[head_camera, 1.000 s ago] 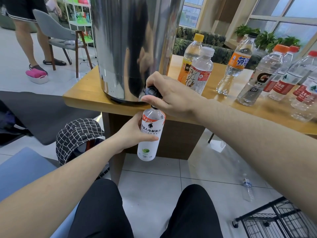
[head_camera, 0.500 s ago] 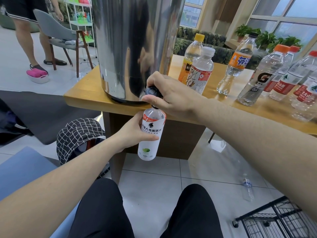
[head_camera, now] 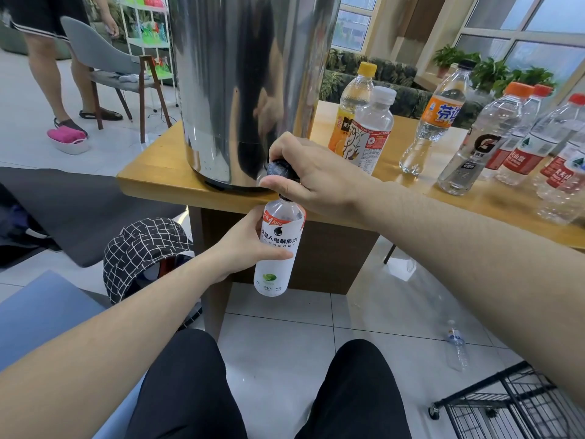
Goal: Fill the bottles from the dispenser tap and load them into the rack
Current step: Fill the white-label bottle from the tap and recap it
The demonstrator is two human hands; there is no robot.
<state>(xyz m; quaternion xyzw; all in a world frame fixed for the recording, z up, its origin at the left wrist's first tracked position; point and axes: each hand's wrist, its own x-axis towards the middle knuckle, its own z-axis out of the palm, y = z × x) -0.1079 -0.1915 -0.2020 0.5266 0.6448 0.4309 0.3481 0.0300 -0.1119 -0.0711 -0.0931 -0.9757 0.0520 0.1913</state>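
Bottle in hand: a white-labelled bottle with black lettering and a green lime mark near its base, held upright below the table edge, its open mouth right under the tap.
Left hand: the left hand is wrapped around the bottle's middle, thumb across the front of the label, fingers closed behind it.
Tap: a black tap knob juts from the foot of the dispenser, just above the bottle's neck.
Right hand: the right hand is clamped on the tap knob, thumb under it and fingers curled over the top.
Dispenser: a tall polished steel dispenser stands on the near corner of the wooden table; its side mirrors the hand.
Waiting bottles: on the table to the right stand a yellow-capped bottle, a white-capped one just in front of it, an orange-labelled bottle, an orange-capped sports bottle and several red-labelled water bottles, all capped.
Rack: a black wire rack on casters sits on the floor at lower right; what it holds cannot be made out.
Floor: a small bottle lies on the tiles near the rack; a checked bag rests by the table leg.
Background: a person's legs beside a grey chair.
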